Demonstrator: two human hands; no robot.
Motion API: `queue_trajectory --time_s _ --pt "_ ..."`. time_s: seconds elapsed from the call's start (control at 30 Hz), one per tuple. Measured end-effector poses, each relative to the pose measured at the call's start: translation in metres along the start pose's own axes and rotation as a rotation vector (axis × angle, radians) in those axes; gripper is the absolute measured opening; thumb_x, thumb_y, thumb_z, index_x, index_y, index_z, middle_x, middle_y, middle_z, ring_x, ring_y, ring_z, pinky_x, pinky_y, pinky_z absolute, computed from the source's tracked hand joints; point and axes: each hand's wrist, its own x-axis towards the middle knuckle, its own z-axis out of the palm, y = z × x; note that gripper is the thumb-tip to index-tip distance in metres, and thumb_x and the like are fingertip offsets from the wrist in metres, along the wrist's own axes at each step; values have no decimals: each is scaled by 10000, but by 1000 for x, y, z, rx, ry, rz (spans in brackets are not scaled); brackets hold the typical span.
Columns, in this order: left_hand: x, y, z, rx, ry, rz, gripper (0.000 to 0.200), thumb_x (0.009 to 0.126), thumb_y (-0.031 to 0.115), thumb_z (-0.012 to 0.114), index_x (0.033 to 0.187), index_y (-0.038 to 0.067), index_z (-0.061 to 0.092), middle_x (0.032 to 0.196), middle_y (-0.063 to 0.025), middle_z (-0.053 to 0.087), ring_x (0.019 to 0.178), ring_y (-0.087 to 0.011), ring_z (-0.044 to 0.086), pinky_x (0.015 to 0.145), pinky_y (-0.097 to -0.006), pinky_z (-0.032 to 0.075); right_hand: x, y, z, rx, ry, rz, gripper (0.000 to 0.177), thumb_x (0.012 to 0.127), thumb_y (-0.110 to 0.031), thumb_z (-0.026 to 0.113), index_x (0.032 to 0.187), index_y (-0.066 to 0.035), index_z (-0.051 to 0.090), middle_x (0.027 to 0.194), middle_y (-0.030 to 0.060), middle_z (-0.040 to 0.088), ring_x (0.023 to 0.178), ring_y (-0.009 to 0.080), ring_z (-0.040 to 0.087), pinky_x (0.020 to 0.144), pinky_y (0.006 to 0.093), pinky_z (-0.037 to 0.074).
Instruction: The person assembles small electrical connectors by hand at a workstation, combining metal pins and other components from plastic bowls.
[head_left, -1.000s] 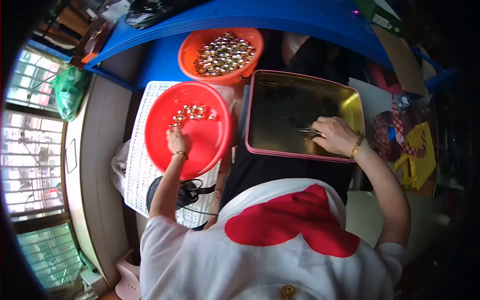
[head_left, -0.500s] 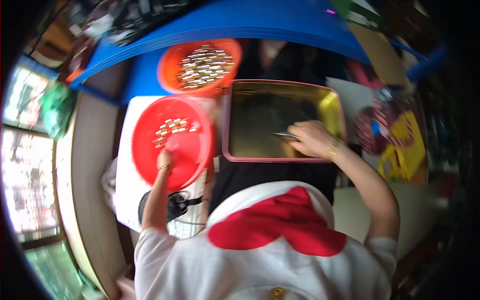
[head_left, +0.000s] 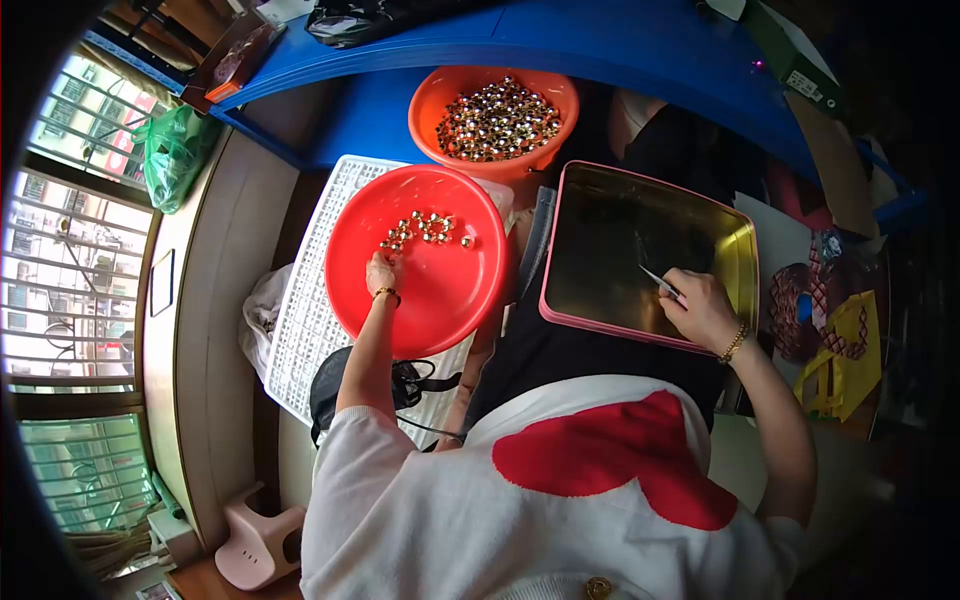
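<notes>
My left hand (head_left: 381, 271) reaches down into a red plastic basin (head_left: 440, 320), its fingers drawn together at the edge of a small group of shiny gold beads (head_left: 435, 228). Whether a bead is between those fingertips is hidden. In my right hand (head_left: 700, 308) is a slim, pointed metal tool that looks like tweezers (head_left: 662, 282), its tip pointing up and left. That hand is closed around it above a rectangular gold-coloured tin tray (head_left: 600, 318) with a pink rim. The tray's inside is dark and reflective.
An orange basin (head_left: 425, 115) heaped with gold beads (head_left: 498, 118) stands behind the red one. White plastic lattice (head_left: 300, 330) lies under the red basin. A blue shelf (head_left: 600, 45) overhangs the back. Rolls of patterned ribbon (head_left: 790, 310) and yellow material (head_left: 850, 370) lie right.
The view has swung, so basins and tray appear farther right, and the picture is sharper. My left hand is still at the beads; my right hand still holds the tweezers over the tray.
</notes>
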Motion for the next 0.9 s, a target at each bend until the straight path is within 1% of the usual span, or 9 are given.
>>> queue_trajectory --time_s 0.07,0.1,0.17,0.23,0.3,0.43,0.5,0.67,0.9 --pt "6 -9 20 -205 83 98 303 718 306 721 822 35 637 767 -143 620 661 -231 617 627 -349 498 2 -3 0 44 44 -18 72 753 -80 567 768 -22 528 698 158 582 649 341 588 566 410 452" --pt "7 1 18 -385 -3 1 268 755 244 705 866 17 618 766 -87 614 555 -162 578 537 -299 482 3 -5 0 62 67 -23 71 751 -81 567 771 -24 530 700 158 583 650 340 590 566 408 453" --pt "-39 90 -50 -998 -335 -151 219 849 177 610 983 5 585 823 -57 607 613 -132 574 557 -274 477 5 -6 1 165 109 12 70 744 -76 573 784 -26 546 688 147 592 622 306 602 546 363 447" --pt "-75 147 -89 -1481 -588 -95 210 906 97 515 1100 20 533 907 -77 603 685 -136 576 627 -265 482 9 -14 2 317 145 28 72 756 -80 585 792 -24 557 660 130 589 580 233 599 527 316 435" --pt "-107 196 -116 -1595 -756 -73 206 897 64 526 1099 24 531 927 -71 597 735 -142 574 665 -274 479 13 -30 -2 372 161 102 80 769 -91 596 804 -23 570 645 109 587 561 162 579 519 282 423" --pt "-163 261 -136 -1559 -1110 98 204 884 38 541 1086 41 517 930 -65 594 753 -160 620 681 -293 519 17 -59 -4 570 309 -41 84 787 -83 615 822 -22 569 619 9 542 550 37 456 493 225 364" --pt "-182 281 -131 -1555 -1213 97 215 875 38 559 1084 42 510 933 -65 594 753 -162 633 672 -298 531 17 -68 -9 610 361 -79 79 788 -78 614 825 -25 568 618 8 538 543 39 457 486 224 359" --pt "-206 303 -115 -1491 -1216 100 192 886 98 566 1064 32 533 909 -61 614 728 -147 607 642 -268 497 7 -61 -15 605 335 -112 81 797 -49 603 848 -6 558 677 67 564 579 116 511 539 266 407" --pt "-214 306 -112 -1463 -1236 14 161 898 118 549 1036 34 547 937 -68 618 728 -143 599 671 -271 500 -1 -51 -8 387 378 -195 106 779 -76 594 841 -10 539 708 140 584 658 318 594 547 385 446"
